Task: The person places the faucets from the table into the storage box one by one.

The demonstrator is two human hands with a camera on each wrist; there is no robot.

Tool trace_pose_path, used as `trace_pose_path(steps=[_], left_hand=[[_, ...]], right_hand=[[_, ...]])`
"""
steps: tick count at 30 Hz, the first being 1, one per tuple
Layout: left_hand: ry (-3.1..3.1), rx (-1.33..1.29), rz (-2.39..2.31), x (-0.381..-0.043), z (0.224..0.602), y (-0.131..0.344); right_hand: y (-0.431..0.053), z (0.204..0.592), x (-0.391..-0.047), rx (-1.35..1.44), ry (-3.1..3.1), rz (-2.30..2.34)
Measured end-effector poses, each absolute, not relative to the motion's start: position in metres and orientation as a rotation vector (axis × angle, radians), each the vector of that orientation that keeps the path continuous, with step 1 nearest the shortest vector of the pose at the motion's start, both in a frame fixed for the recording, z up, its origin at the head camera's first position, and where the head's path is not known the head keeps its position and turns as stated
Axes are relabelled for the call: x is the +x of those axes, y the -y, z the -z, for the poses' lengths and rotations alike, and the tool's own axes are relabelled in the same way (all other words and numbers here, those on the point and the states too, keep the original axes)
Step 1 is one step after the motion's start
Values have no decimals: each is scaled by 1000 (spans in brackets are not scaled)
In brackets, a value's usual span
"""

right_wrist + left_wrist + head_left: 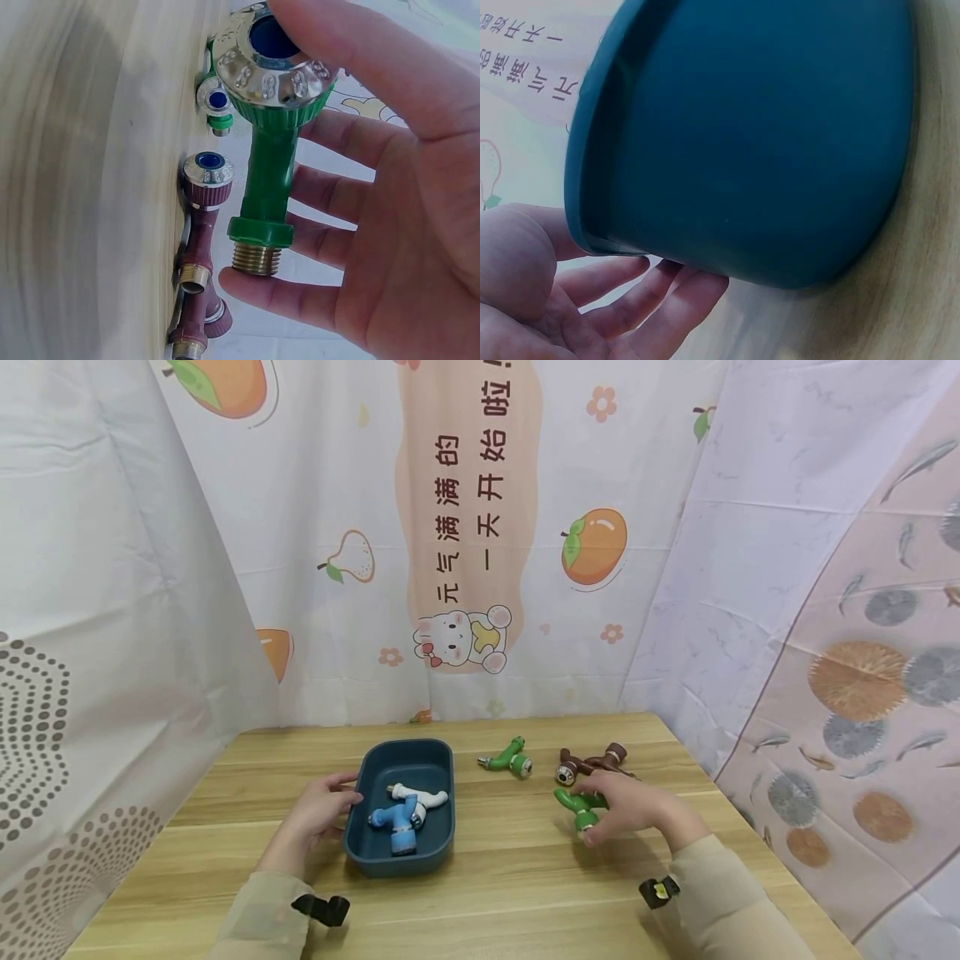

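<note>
My right hand (630, 806) grips a green plastic faucet (266, 172) with a chrome-trimmed knob and a brass threaded end. The thumb lies on the knob and the fingers reach behind the body. On the left, my left hand (322, 814) holds the side of a dark teal basin (757, 150), thumb at the rim and fingers against the outer wall. Inside the basin lie a blue faucet (402, 835) and a white faucet (431, 798), partly overlapping. Just beyond the right hand are brown faucets (199, 240) on the table.
Another green faucet (513, 762) lies between the basin and the brown ones, toward the back of the wooden table (495, 902). Printed curtains (337, 635) hang behind the table and on both sides.
</note>
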State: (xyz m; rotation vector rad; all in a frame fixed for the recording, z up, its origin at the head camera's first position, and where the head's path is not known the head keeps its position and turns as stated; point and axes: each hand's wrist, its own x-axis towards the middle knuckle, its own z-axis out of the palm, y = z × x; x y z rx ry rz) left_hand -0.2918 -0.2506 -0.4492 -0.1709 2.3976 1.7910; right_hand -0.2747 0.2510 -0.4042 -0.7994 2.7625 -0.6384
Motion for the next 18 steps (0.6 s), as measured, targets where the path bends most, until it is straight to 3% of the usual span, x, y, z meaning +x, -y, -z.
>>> trace_pose_path(steps=[18], left_hand=[[-2406,-151,-1796,-290,448,250]], right_hand=[[-233,410,-286,-876,-2823,613]])
